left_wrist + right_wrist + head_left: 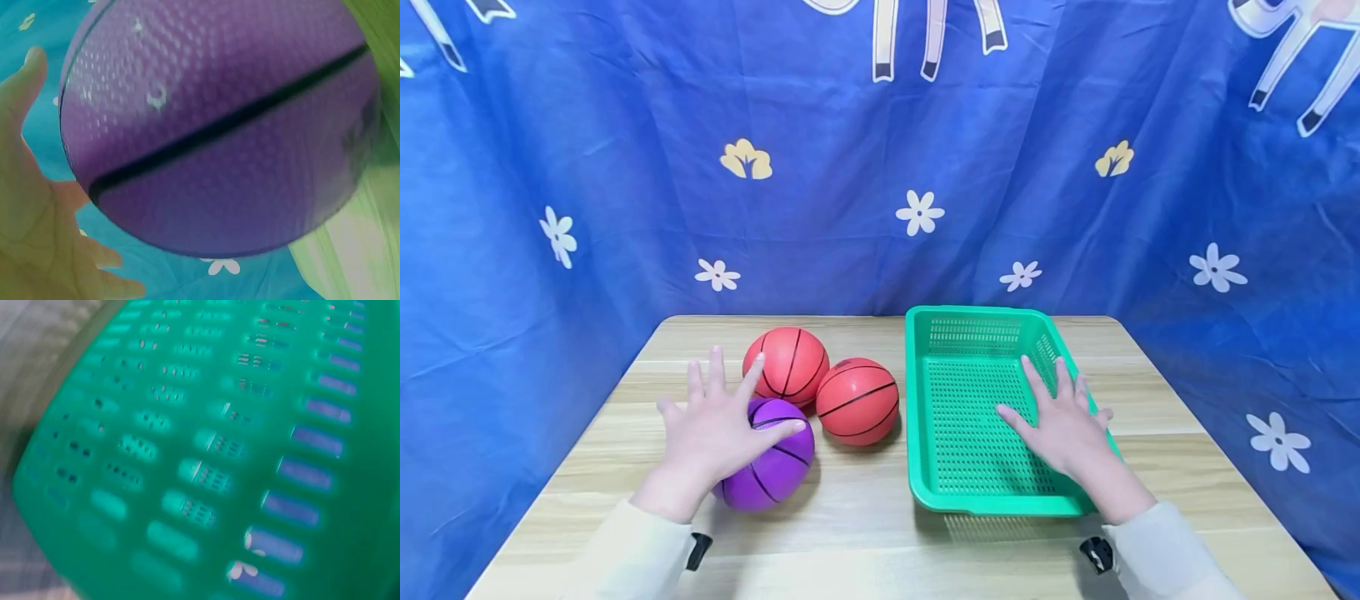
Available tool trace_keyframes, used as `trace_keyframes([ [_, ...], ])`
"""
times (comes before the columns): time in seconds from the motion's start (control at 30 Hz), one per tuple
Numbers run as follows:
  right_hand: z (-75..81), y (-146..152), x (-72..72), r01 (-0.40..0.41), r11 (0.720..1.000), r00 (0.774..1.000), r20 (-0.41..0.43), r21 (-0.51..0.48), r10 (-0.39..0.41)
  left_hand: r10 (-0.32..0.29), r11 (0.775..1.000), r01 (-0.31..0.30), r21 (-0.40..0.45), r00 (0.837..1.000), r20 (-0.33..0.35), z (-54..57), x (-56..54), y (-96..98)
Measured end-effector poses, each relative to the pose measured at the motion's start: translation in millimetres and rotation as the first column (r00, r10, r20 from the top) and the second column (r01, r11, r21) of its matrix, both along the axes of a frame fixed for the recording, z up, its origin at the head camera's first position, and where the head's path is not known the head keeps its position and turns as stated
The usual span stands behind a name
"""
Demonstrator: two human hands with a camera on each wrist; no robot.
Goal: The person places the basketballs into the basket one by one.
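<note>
Purple ball [778, 477] with black lines sits on the left part of the wooden table [865, 542], partly under the left hand [703, 429] in the head view. That hand is spread, fingers extended, thumb and index finger apart over the ball's upper left side; not gripping. Left wrist view has the ball filling most of the frame, palm and fingers alongside; contact is hard to call from these angles. Just beyond the purple ball: back red ball [786, 362], black lines too. Front red ball [859, 402] lies just beside it, to its right and slightly nearer. Right of the balls, a rectangular green basket [970, 442] with perforated floor and slotted walls, near the front red ball but apart. Right hand [1067, 429] is over the basket's right side, fingers splayed, also not gripping. Right wrist view: blurry green slots only. Pale sleeves [1172, 554] on both arms, black wrist device [1097, 554] at each cuff. Blue curtain [820, 225] behind, printed with white flowers, yellow trees, animal legs.
</note>
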State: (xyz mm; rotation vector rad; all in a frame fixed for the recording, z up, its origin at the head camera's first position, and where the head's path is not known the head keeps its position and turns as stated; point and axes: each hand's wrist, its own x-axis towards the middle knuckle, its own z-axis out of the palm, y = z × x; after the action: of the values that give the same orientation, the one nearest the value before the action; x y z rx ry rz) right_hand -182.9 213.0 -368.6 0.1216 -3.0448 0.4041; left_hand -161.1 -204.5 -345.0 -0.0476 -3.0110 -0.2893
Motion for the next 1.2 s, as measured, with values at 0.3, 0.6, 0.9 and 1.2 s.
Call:
trace_keyframes([
  [0.3, 8.8, 23.6, -1.9, 0.028, 1.000, 0.999, 0.033, -0.011, -0.028, -0.031, 1.000, 0.030, -0.009, 0.999, -0.028, 5.5, 1.5, -15.0],
  [0.6, 13.9, 51.6, -8.1, 0.050, 0.998, 0.998, 0.045, -0.029, -0.049, -0.055, 0.998, 0.055, -0.014, 0.998, -0.016, 9.3, 4.6, -33.2],
  [0.9, 10.5, 74.7, -18.2, 0.015, 0.997, 0.999, 0.046, -0.077, -0.011, -0.103, 0.994, 0.104, 0.024, 0.994, -0.024, 8.2, 4.8, -48.7],
  [1.2, 5.9, 93.9, -28.8, -0.074, 0.980, 0.996, 0.033, -0.184, 0.082, -0.238, 0.960, 0.242, 0.139, 0.970, -0.051, -1.2, 2.2, -63.9],
])
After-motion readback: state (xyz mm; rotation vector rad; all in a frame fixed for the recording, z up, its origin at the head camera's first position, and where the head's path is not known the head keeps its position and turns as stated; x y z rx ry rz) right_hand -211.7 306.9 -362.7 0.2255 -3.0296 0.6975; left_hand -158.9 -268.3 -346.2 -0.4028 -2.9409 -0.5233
